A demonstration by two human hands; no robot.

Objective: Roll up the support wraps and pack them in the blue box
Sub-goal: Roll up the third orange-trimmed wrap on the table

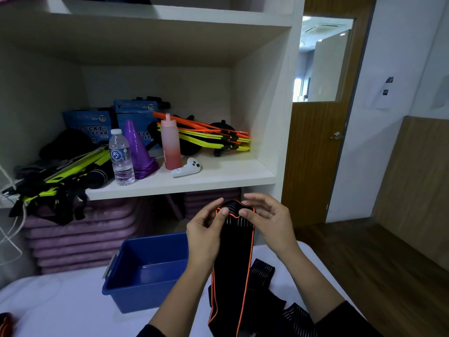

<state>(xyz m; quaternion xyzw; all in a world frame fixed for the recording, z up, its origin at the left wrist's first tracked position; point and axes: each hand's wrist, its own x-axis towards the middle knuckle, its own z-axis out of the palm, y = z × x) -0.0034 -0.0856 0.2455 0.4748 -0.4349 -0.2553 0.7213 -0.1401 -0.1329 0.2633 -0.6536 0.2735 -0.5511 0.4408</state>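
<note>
A long black support wrap (233, 259) with orange edging hangs down in front of me, its top end curled over. My left hand (206, 229) pinches that top end from the left with thumb and fingers. My right hand (269, 220) holds it from the right, the other fingers spread. The blue box (145, 271) stands on the white table just left of my left forearm, and nothing shows inside it. More black wraps (272, 295) lie in a loose pile on the table under my right forearm.
A white shelf (213, 181) ahead carries a water bottle (121, 158), a purple cone stack (139, 152), a pink bottle (170, 144), a white controller (187, 167) and neon hurdles. Purple mats (80, 239) are stacked below. A wooden door (315, 154) stands at right.
</note>
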